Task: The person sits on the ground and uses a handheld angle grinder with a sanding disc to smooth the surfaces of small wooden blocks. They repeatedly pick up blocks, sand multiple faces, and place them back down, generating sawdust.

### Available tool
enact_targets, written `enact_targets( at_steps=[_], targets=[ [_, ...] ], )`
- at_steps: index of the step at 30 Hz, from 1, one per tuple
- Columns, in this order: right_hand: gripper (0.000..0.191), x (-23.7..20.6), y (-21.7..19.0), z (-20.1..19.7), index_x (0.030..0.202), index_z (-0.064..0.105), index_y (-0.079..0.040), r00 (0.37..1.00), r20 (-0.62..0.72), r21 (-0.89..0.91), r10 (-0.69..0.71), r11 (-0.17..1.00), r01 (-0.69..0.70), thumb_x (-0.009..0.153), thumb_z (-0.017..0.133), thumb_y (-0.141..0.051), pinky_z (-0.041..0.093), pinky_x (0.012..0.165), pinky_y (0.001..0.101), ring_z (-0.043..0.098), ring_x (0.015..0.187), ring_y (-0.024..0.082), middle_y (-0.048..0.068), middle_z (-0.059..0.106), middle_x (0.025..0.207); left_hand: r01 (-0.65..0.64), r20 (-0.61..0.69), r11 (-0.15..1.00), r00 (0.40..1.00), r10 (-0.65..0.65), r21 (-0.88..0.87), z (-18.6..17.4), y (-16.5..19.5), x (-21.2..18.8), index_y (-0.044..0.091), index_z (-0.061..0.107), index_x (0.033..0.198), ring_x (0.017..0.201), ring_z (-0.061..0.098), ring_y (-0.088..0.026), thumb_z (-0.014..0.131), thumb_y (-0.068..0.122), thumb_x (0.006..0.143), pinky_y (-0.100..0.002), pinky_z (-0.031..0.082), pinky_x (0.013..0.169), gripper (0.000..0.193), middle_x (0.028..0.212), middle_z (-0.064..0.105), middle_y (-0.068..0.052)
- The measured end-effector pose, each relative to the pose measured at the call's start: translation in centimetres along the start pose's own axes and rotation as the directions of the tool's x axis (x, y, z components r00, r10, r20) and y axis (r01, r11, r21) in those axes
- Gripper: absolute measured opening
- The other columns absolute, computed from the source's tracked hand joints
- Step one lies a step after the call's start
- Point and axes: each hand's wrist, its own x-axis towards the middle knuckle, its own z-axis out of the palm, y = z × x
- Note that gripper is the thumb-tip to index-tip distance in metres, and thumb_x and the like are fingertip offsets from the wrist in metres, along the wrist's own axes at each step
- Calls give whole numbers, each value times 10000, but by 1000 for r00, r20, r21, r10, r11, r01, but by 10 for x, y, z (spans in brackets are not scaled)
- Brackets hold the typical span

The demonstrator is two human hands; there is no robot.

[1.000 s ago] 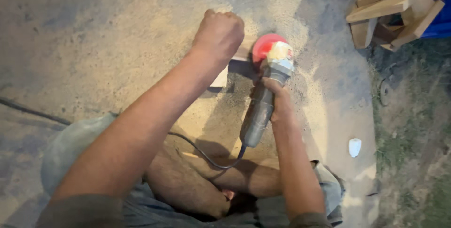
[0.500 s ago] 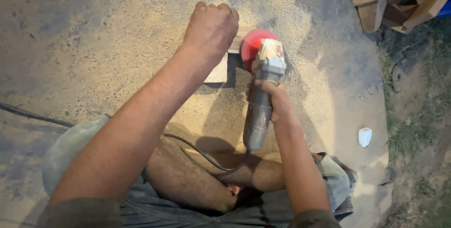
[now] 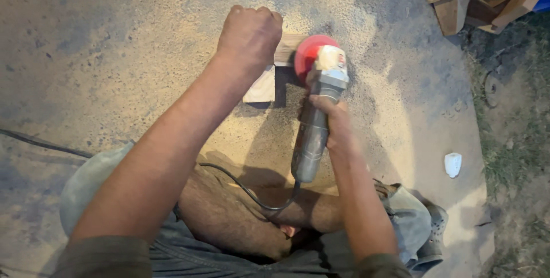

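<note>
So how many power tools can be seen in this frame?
1: a grey angle grinder with a red disc guard, gripped in the right hand, its head against the wooden piece under the left hand.

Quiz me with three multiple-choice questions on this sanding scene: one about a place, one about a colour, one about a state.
1. Where does the small white object lie?
A. on the wood piece
B. on the ground by the person's right side
C. in the left hand

2. What colour is the grinder's disc?
A. red
B. green
C. black

3. How is the left hand?
A. open flat
B. closed in a fist over the wood piece
C. holding the cord

Answers: 1 B, it sits on bare ground; 2 A, the disc shows red; 3 B, its fingers are curled.
</note>
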Motion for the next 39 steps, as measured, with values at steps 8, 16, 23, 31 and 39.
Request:
enact_targets(
  at_steps=[8,16,23,31,39],
  targets=[
    [388,28,-1,16,1182,581,74,992,111,-29,51,998,-48,830,712,-20,633,655,381,716,700,250,172,705,874,-15,-35,1000,999,16,8,12,-3,-1,58,733,924,757,742,-300,747,95,727,-440,565,753,201,822,738,-142],
    [413,13,8,-19,1180,597,-8,997,-16,-33,77,996,-77,791,703,-96,641,710,393,727,746,246,156,726,922,-12,-71,998,997,8,-60,15,-9,2,95,739,843,719,727,-286,740,57,754,-460,563,780,98,760,717,-121],
    [330,-20,8,-36,1128,631,-47,993,-113,29,-18,999,21,814,692,-130,613,630,396,700,694,235,113,701,860,161,326,987,934,-146,-19,-16,1,-11,34,692,955,660,750,-233,840,310,774,-373,615,608,361,746,717,-99],
    [338,-21,8,-23,1115,663,-21,997,-47,-28,-65,998,64,807,737,-140,601,595,372,689,653,228,108,699,841,115,53,973,993,-106,-201,-12,17,-67,45,659,957,743,699,-354,809,197,751,-477,567,639,297,823,691,-156],
    [309,-8,17,-4,1046,657,18,999,29,31,32,999,-33,802,775,-131,609,589,365,714,636,226,114,724,783,-72,-21,994,997,70,-83,-1,22,-62,52,663,942,809,718,-339,765,96,783,-459,589,656,194,951,678,-164]
  ],
)
